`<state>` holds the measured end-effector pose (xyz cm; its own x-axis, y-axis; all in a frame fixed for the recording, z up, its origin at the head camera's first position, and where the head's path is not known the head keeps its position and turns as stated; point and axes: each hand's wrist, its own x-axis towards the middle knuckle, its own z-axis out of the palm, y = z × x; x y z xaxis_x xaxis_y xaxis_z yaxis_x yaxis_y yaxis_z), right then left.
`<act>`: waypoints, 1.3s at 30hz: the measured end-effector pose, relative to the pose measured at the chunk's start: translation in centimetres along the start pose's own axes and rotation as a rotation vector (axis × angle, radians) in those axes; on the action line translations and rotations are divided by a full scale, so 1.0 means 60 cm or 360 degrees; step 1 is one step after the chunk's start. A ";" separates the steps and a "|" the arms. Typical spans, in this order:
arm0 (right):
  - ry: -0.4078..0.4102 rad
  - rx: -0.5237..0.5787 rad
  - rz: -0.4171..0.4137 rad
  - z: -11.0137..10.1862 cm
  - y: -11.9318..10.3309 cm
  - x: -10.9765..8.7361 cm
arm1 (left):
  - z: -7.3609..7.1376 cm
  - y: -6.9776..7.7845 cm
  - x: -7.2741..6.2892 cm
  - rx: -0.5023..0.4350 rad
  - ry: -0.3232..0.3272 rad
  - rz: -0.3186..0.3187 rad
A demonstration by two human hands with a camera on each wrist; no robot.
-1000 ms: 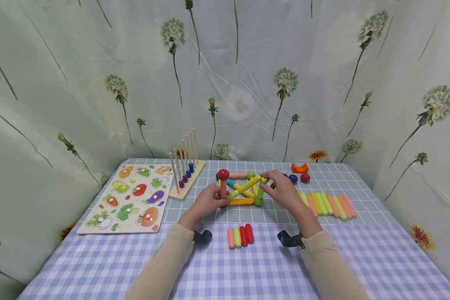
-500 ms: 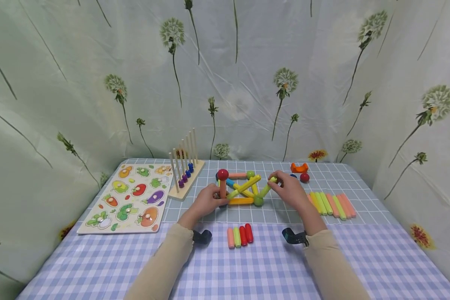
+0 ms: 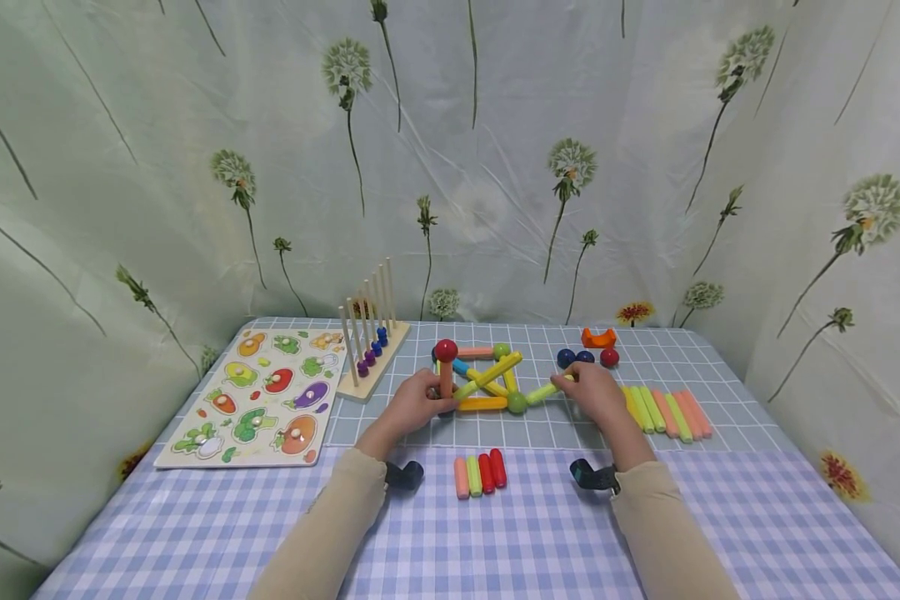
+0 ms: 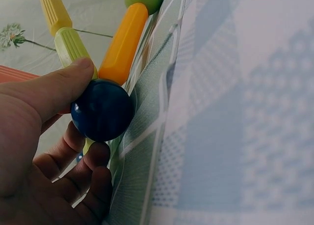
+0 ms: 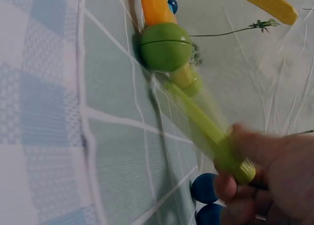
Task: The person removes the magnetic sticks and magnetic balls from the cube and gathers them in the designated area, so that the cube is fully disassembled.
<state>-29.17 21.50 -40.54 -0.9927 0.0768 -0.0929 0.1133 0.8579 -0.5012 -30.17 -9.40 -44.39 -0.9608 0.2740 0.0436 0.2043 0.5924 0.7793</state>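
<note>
In the left wrist view my left hand [image 3: 414, 402] holds a dark blue ball [image 4: 103, 109], thumb on top and fingers curled below. This ball is one corner of a framework of coloured rods and balls. From it run an orange rod [image 3: 482, 403], a slanting lime and yellow bar [image 3: 495, 372] and a salmon rod [image 3: 446, 379] topped by a red ball [image 3: 446, 351]. My right hand [image 3: 598, 393] pinches the outer end of a lime-green rod [image 5: 206, 126], blurred in the right wrist view. The rod slants low, its other end right at the green ball [image 3: 517, 402].
Blue balls [image 3: 566, 358], a red ball [image 3: 609, 357] and an orange curved piece [image 3: 598, 338] lie behind my right hand. A row of rods [image 3: 671, 412] is at right, several more rods [image 3: 487, 472] in front. A vegetable puzzle board [image 3: 217, 450] and peg stand [image 3: 390, 350] stand left.
My right hand has moved right and down with the lime-green rod, which has tipped from nearly upright at the green ball to a low slant. My left hand stays in place.
</note>
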 end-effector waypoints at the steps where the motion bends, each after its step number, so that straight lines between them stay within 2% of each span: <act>1: 0.0001 -0.0014 0.0001 0.001 0.001 0.000 | 0.000 0.000 0.000 -0.0001 0.0000 0.0000; 4: 0.0006 -0.0017 0.0012 0.002 0.005 0.001 | 0.001 0.001 0.000 0.0003 0.0000 0.0002; 7: 0.0013 0.0069 0.0004 -0.002 0.009 0.001 | 0.000 0.001 0.000 0.0008 0.0000 0.0002; 12: 0.0060 0.0201 -0.0091 -0.024 0.020 0.001 | 0.001 0.002 0.001 0.0011 0.0004 -0.0013; 16: 0.0028 0.0256 -0.0069 -0.045 0.032 -0.001 | 0.002 0.001 0.003 0.0005 0.0007 -0.0026; 20: -0.0051 0.0136 -0.0048 -0.057 0.043 -0.006 | 0.002 0.000 0.003 0.0007 0.0003 -0.0030; 23: -0.0135 -0.0007 -0.0031 -0.056 0.050 -0.009 | 0.002 -0.001 0.002 0.0006 0.0002 -0.0033; 26: -0.0182 -0.0069 0.0003 -0.050 0.053 -0.006 | 0.001 0.000 0.000 0.0004 0.0002 -0.0036; 29: -0.0144 -0.0068 -0.0029 -0.040 0.053 0.000 | 0.000 0.001 -0.001 0.0006 0.0002 -0.0032; 35: -0.0032 -0.0081 -0.0212 -0.027 0.055 0.012 | 0.000 0.003 -0.003 0.0007 0.0006 -0.0039; 39: -0.0041 -0.0033 -0.0188 -0.027 0.055 0.012 | 0.000 0.004 -0.003 0.0010 0.0006 -0.0041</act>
<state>-29.58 25.24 -40.86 -0.9977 -0.0385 -0.0566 -0.0057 0.8706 -0.4919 -29.97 -9.30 -44.22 -0.9663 0.2559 0.0260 0.1808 0.6039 0.7763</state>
